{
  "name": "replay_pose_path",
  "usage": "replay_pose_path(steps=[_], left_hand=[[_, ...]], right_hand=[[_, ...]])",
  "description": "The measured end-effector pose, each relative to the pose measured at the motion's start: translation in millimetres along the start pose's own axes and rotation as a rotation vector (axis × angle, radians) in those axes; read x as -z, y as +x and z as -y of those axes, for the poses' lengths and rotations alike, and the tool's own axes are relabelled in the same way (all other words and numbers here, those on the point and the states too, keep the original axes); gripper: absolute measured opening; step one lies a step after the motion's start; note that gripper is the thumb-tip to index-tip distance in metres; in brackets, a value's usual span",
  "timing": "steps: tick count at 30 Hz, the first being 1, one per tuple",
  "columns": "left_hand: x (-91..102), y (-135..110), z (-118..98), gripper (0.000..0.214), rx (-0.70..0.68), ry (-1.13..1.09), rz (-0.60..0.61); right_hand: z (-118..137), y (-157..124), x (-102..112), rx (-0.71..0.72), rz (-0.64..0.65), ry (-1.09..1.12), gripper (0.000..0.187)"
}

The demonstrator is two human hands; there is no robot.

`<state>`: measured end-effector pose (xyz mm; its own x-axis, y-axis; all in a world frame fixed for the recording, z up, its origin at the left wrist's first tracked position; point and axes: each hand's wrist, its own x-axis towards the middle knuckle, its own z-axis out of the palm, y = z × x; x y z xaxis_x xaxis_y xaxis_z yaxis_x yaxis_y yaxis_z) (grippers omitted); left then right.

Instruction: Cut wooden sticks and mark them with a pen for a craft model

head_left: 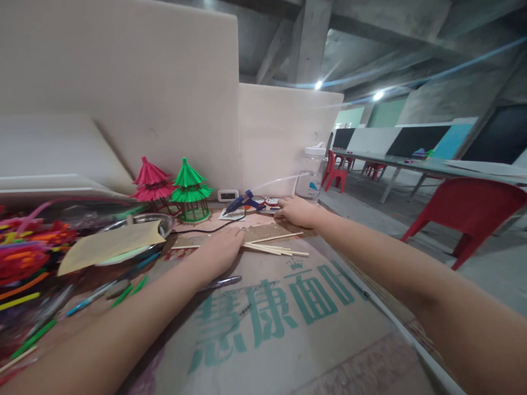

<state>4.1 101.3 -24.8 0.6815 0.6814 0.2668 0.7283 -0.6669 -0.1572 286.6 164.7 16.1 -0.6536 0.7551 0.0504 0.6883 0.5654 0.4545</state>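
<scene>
My left hand (222, 248) rests on the cardboard with its fingers over the ends of several thin wooden sticks (275, 249), which fan out to the right from under it. Its fingertips are partly hidden. Farther back, my right hand (297, 212) reaches to the far edge of the work surface, fingers curled down at a small, flat, greyish item (269, 209) too covered to name. Just left of it lies a blue glue gun (242, 203) on a white pad, its black cord running left. A pen (224, 282) lies near my left wrist.
A green pagoda model (190, 189) and a red one (151, 181) stand at the back left, by a small digital display (228, 195). A clear jar (309, 175) stands behind my right hand. Colourful craft pieces (28, 252) and a metal bowl (164, 222) crowd the left.
</scene>
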Motion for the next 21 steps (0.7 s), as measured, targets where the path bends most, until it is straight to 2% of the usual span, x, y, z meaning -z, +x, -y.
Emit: replay_pose_path(steps=[12, 21], left_hand=[[1.9, -0.8, -1.4, 0.024, -0.010, 0.018, 0.014], [10.7, 0.8, -6.2, 0.023, 0.020, 0.030, 0.065]], right_hand=[[21.9, 7.7, -15.1, -0.078, 0.008, -0.164, 0.032], [39.8, 33.1, -10.2, -0.126, 0.149, -0.257, 0.036]])
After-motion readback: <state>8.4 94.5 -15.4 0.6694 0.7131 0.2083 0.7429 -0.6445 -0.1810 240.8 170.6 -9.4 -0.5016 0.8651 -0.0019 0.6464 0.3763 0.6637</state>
